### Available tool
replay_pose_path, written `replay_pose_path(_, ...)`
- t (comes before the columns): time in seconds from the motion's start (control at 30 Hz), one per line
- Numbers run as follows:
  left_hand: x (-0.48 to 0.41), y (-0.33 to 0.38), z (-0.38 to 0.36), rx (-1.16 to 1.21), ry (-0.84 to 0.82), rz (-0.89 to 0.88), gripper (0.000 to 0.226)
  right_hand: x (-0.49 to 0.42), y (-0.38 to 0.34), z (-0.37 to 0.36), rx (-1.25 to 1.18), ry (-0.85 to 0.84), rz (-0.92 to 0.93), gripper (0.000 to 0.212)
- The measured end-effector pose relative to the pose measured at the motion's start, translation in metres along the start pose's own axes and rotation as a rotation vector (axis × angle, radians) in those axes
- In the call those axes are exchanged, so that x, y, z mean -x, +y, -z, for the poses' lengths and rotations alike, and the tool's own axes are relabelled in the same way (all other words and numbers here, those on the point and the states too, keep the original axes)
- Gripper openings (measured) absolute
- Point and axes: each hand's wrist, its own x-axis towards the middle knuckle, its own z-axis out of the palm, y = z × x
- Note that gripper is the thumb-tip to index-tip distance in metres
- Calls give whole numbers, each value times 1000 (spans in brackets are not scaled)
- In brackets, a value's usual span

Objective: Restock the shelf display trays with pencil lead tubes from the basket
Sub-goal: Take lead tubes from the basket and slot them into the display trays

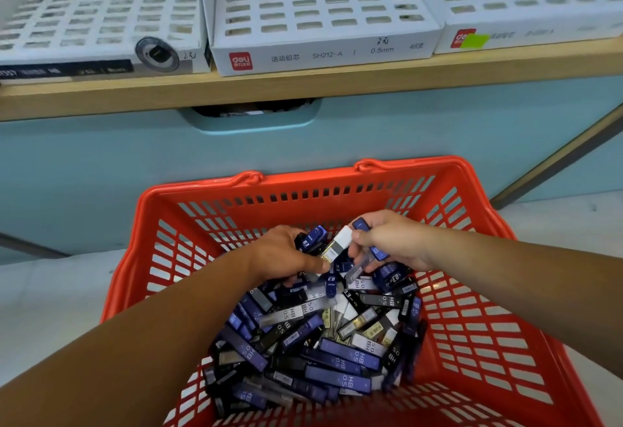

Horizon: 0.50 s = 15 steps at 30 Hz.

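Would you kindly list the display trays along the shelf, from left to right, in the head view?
left tray, with a round disc at its front → middle tray, labelled SH212-A → right tray, with a green sticker

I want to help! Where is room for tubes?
The middle tray, between the left tray and right tray, has empty-looking slots. The shelf edge before them is bare. The basket is crowded in the middle: pencil lead tubes, left hand, right hand.
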Motion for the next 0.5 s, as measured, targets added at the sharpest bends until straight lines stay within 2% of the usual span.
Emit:
replay_pose_path(0.13,0,-7,2,89,-22,43,28,0,5,0,29,83,-18,14)
replay_pose_path(0.3,-5,-15,2,270,-51,73,35,-2,8,-6,-90,2,-84,25)
replay_pose_path(0.37,-4,-15,2,321,-56,86,36,-1,7,-6,-171,-65,-106,30)
replay_pose_path(0.5,-2,-13,1,353,-74,95,32,13,0,-4,-162,-273,-98,28)
